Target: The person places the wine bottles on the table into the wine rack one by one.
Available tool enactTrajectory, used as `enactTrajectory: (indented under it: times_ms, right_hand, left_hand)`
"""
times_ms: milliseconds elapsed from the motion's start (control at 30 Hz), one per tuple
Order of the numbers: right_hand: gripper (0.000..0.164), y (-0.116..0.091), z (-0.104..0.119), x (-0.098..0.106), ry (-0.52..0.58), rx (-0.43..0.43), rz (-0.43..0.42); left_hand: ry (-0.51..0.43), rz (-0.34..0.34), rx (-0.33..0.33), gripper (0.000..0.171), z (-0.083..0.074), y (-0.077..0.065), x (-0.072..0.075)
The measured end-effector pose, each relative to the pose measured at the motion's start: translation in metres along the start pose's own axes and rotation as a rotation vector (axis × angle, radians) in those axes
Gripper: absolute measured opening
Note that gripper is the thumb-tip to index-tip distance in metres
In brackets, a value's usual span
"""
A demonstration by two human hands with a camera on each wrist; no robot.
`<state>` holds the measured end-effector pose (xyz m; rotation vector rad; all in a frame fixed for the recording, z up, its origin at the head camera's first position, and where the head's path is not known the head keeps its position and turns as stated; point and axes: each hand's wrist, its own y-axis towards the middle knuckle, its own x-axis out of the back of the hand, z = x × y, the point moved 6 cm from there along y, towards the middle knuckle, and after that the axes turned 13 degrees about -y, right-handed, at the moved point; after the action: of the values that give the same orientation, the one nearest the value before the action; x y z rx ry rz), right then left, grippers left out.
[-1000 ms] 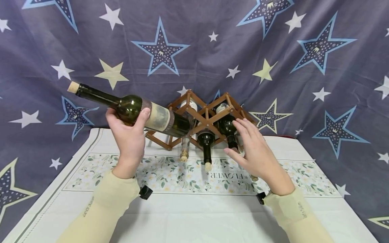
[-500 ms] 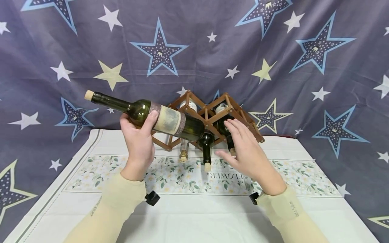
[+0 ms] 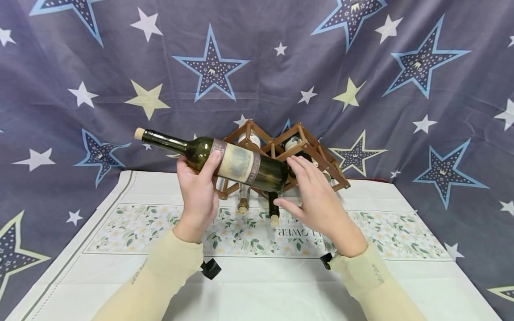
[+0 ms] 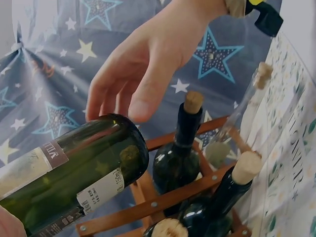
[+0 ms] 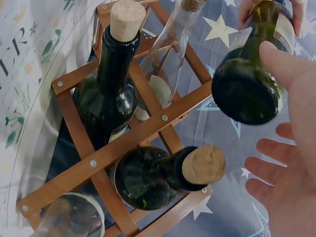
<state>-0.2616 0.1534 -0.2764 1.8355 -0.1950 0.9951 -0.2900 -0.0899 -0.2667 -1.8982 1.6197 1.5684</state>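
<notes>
My left hand (image 3: 196,196) grips a corked green wine bottle (image 3: 237,164) round its body, thumb across the label. The bottle lies nearly level in the air, neck to the left, base lower on the right. My right hand (image 3: 321,200) is held beside that base with fingers extended; in the right wrist view its thumb overlaps the bottle (image 5: 247,91), and contact cannot be told. Just behind stands a wooden wine rack (image 5: 128,138). It holds dark corked bottles (image 5: 106,96) and a clear bottle (image 5: 170,54), necks toward me. The held bottle hides part of the rack in the head view.
A floral runner (image 3: 132,227) with printed lettering lies across the white tablecloth (image 3: 257,290). Behind the rack hangs a grey-purple cloth with stars (image 3: 257,58). Another clear bottle (image 5: 74,217) sits low in the rack's corner. A small black block (image 3: 210,269) projects from the left cuff.
My left hand has carried the wine bottle right and slightly down, across the front of the rack. My right hand has moved left, so the bottle's base and that hand are now close together.
</notes>
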Motion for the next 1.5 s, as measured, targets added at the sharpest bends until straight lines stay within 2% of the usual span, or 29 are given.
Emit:
enactTrajectory:
  times_ms: [233, 533, 700, 1200, 1500]
  right_hand:
    - [0.097, 0.002, 0.007, -0.001, 0.01, 0.021, -0.037]
    - [0.099, 0.003, 0.008, -0.005, 0.021, 0.004, -0.035]
    - [0.097, 0.002, 0.008, -0.005, 0.04, -0.016, -0.025]
    - [0.087, 0.003, 0.008, -0.004, 0.095, 0.031, -0.065]
    - [0.085, 0.001, 0.003, -0.002, 0.097, 0.031, -0.106]
  left_hand:
    - [-0.007, 0.038, 0.083, 0.061, 0.009, -0.011, -0.003]
    - [-0.017, 0.023, 0.126, 0.06, 0.018, -0.018, -0.004]
    - [-0.038, 0.06, 0.133, 0.061, 0.023, -0.022, -0.007]
    - [-0.045, 0.115, 0.169, 0.064, 0.026, -0.023, -0.007]
    - [-0.006, 0.15, 0.239, 0.065, 0.027, -0.023, -0.008]
